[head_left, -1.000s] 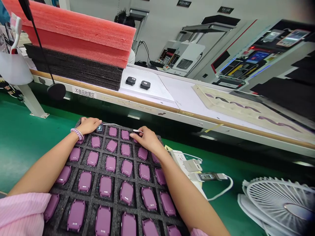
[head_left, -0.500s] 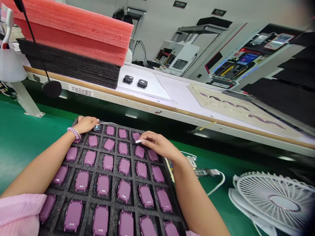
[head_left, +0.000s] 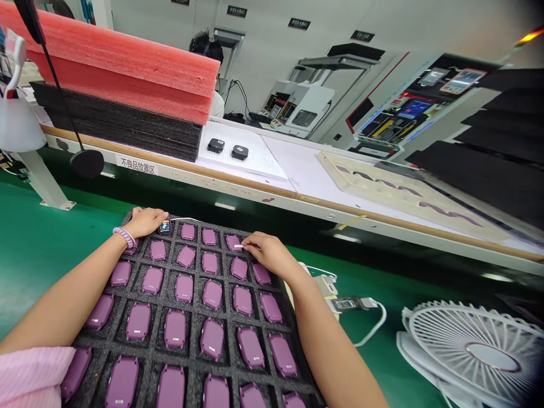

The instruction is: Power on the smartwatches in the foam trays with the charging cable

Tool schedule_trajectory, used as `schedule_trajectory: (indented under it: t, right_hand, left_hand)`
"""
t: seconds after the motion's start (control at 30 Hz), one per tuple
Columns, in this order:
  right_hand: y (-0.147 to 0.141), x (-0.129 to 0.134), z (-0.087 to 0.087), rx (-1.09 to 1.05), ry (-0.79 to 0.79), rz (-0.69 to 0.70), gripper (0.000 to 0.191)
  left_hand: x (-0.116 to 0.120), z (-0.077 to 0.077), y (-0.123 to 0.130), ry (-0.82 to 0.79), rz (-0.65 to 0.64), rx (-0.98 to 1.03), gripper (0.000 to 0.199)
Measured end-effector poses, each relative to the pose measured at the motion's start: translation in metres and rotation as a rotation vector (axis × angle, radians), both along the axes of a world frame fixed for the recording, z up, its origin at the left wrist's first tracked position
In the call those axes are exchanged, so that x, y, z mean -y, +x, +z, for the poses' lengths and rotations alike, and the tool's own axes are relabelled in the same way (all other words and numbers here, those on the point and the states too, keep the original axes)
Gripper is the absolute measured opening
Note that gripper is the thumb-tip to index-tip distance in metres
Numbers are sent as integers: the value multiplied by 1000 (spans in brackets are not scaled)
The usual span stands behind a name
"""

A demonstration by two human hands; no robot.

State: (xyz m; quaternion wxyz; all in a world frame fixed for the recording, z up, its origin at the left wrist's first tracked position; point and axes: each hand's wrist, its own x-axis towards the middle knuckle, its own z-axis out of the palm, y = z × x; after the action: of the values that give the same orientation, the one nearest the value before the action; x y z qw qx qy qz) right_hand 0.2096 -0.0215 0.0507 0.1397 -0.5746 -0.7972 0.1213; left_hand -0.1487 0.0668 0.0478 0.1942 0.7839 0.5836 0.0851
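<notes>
A black foam tray (head_left: 193, 309) with many pockets holds rows of purple watch cases (head_left: 175, 328), most showing small bright contacts. My left hand (head_left: 147, 221) lies over its far left corner, fingers stretched out. Their tips are at the edge of a watch with a lit screen (head_left: 164, 226), and from there a thin white lead runs right. At the far right of the tray, my right hand (head_left: 264, 249) pinches a small white stick-like piece (head_left: 238, 246). Its tip meets a purple watch case (head_left: 232, 242) in the back row. My fingers hide the rest of the piece.
Beyond the tray runs a raised shelf (head_left: 306, 199) with stacked red and black foam (head_left: 114, 73), two small black boxes (head_left: 240, 152) and a beige tray (head_left: 403, 192). To the right are a white fan (head_left: 480, 351) and a cabled USB device (head_left: 346, 305).
The white piece in my right hand has moved onto the purple watch case in the back row. My left hand stays at the tray corner. The camera view has shifted slightly.
</notes>
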Motion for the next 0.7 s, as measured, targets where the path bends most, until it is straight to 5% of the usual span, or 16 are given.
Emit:
schedule_trajectory:
  t: [0.47,0.7]
  right_hand:
    - [-24,-35,17,353,-175,-113,28]
    - [-37,-21,7,349,-93,-191,32]
  left_hand:
    - [-2,4,-5,-43,-61,17,52]
    - [0,11,-8,-52,-73,-20,50]
